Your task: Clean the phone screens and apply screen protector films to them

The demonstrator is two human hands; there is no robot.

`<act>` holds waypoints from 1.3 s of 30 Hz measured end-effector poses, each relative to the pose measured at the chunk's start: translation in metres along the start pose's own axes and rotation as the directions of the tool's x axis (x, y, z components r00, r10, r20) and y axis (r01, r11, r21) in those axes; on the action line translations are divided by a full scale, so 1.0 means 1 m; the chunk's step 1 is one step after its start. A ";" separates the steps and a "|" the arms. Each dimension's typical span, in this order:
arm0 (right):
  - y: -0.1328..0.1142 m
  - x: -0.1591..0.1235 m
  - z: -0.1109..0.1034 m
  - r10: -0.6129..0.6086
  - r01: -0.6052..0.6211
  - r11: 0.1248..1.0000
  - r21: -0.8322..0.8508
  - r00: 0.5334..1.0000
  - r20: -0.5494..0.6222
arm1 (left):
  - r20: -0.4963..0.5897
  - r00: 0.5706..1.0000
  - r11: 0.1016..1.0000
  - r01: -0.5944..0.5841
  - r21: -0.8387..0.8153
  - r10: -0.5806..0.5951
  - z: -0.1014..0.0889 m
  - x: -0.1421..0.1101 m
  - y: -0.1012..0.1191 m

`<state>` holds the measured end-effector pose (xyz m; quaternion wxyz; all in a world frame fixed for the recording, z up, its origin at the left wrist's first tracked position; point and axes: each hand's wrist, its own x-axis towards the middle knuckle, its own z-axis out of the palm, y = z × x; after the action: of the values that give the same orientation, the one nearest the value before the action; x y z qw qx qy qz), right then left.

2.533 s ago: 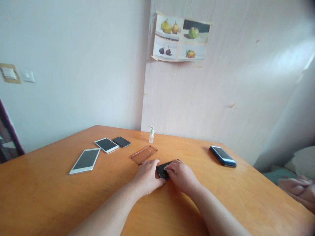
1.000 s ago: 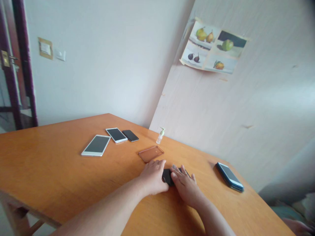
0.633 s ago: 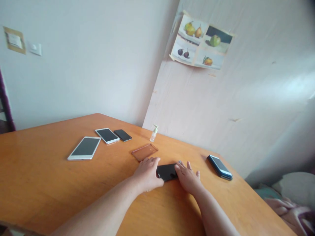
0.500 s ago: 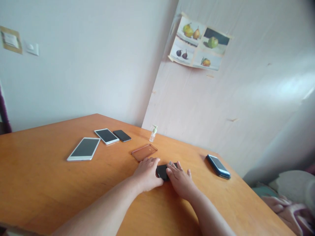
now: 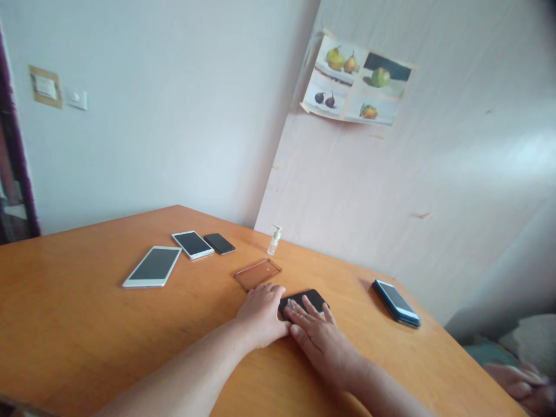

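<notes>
A black smartphone (image 5: 313, 298) lies flat on the table in front of me. My left hand (image 5: 262, 317) steadies it, thumb and fingers closed around its left end. Flat over the phone's left part rests my right hand (image 5: 319, 341), fingers outstretched and spread. Under its fingertips shows a small pale, shiny scrap (image 5: 290, 305), perhaps a wipe; its kind is not clear. Just beyond my left hand is a translucent brown phone case (image 5: 258, 274). Behind the case a small clear pump bottle (image 5: 274, 240) stands upright.
On the left of the wooden table (image 5: 78, 324) lie a white tablet (image 5: 153, 267), a smaller white tablet (image 5: 193, 244) and a dark phone (image 5: 219, 243). At the right edge a white-faced phone (image 5: 397, 300) sits on a dark blue stack. Walls rise behind.
My right hand has slid back and forth along the phone and is now at its left end, uncovering the right part. Earlier its fingers were bunched; now they are spread. The view has tilted.
</notes>
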<state>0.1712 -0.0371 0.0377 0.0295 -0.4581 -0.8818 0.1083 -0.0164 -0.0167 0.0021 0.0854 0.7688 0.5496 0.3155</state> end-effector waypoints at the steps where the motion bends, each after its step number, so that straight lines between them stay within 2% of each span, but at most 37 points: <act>1: 0.008 0.000 0.001 0.029 -0.030 0.999 -0.029 0.999 -0.019 | -0.001 1.000 1.000 -0.002 0.003 0.002 0.000 0.000 0.000; 3: 0.026 0.001 0.004 0.129 -0.134 0.988 -0.077 0.989 -0.070 | 0.006 1.000 1.000 -0.004 0.014 0.004 -0.002 0.000 0.001; 6: 0.048 0.003 0.006 0.286 -0.302 0.946 -0.114 0.948 -0.141 | 0.031 1.000 1.000 -0.003 0.030 0.002 -0.004 -0.001 0.002; 8: 0.050 0.000 0.006 0.313 -0.333 0.936 -0.119 0.937 -0.156 | 0.043 0.999 0.999 -0.004 0.032 0.002 -0.005 -0.001 0.002; 10: 0.039 -0.006 0.006 0.248 -0.262 0.961 -0.094 0.960 -0.132 | 0.048 0.999 1.000 -0.003 0.028 0.002 -0.006 -0.001 0.003; 12: 0.022 -0.014 0.005 0.105 -0.107 0.994 -0.024 0.991 -0.082 | 0.051 0.999 1.000 0.001 0.024 -0.002 -0.006 0.000 0.003; 14: 0.008 -0.020 0.003 -0.025 0.027 0.998 0.057 0.999 -0.048 | 0.052 0.999 1.000 0.007 0.019 -0.008 -0.007 0.000 0.004; 16: 0.008 -0.021 0.002 -0.026 0.029 0.997 0.072 0.999 -0.040 | 0.062 0.998 1.000 0.011 0.012 -0.012 -0.008 0.000 0.004; 18: 0.022 -0.017 0.001 0.101 -0.100 0.995 0.026 0.993 -0.060 | 0.079 0.997 1.000 0.011 0.003 -0.011 -0.009 0.000 0.004; 21: 0.050 -0.007 0.002 0.335 -0.342 0.938 -0.047 0.935 -0.117 | 0.095 0.995 1.000 0.011 -0.009 -0.010 -0.010 0.000 0.004; 23: 0.057 -0.005 0.003 0.399 -0.411 0.909 -0.070 0.906 -0.138 | 0.095 0.995 1.000 0.012 -0.010 -0.011 -0.011 0.000 0.004; 25: 0.048 -0.007 0.003 0.358 -0.368 0.928 -0.061 0.924 -0.136 | 0.097 0.995 1.000 0.010 -0.010 -0.009 -0.011 0.000 0.004; 28: 0.019 -0.016 0.003 0.121 -0.118 0.992 0.035 0.988 -0.100 | 0.092 0.996 1.000 -0.004 0.003 0.003 -0.010 0.000 0.004; 30: 0.006 -0.020 0.002 -0.032 0.040 0.993 0.111 0.997 -0.072 | 0.086 0.996 1.000 -0.014 0.017 0.013 -0.009 0.000 0.003; 31: 0.004 -0.019 0.002 -0.060 0.068 0.989 0.128 0.996 -0.067 | 0.084 0.996 1.000 -0.017 0.022 0.015 -0.009 0.001 0.003; 32: 0.006 -0.018 0.002 -0.046 0.054 0.990 0.128 0.997 -0.067 | 0.085 0.996 1.000 -0.018 0.025 0.016 -0.009 0.001 0.002; 34: 0.021 -0.012 0.002 0.088 -0.080 0.993 0.087 0.992 -0.089 | 0.094 0.995 1.000 -0.016 0.023 0.014 -0.009 0.001 0.002; 37: 0.047 -0.003 0.002 0.330 -0.330 0.944 0.028 0.931 -0.154 | 0.107 0.994 1.000 -0.005 0.014 0.003 -0.010 0.000 0.003; 39: 0.053 -0.002 0.002 0.371 -0.374 0.927 0.020 0.912 -0.173 | 0.110 0.994 1.000 0.005 0.007 -0.006 -0.011 0.000 0.004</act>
<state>0.2142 -0.0093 0.0239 0.0821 -0.6256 -0.7731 0.0655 -0.0197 -0.0199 0.0123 0.1137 0.7837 0.5474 0.2707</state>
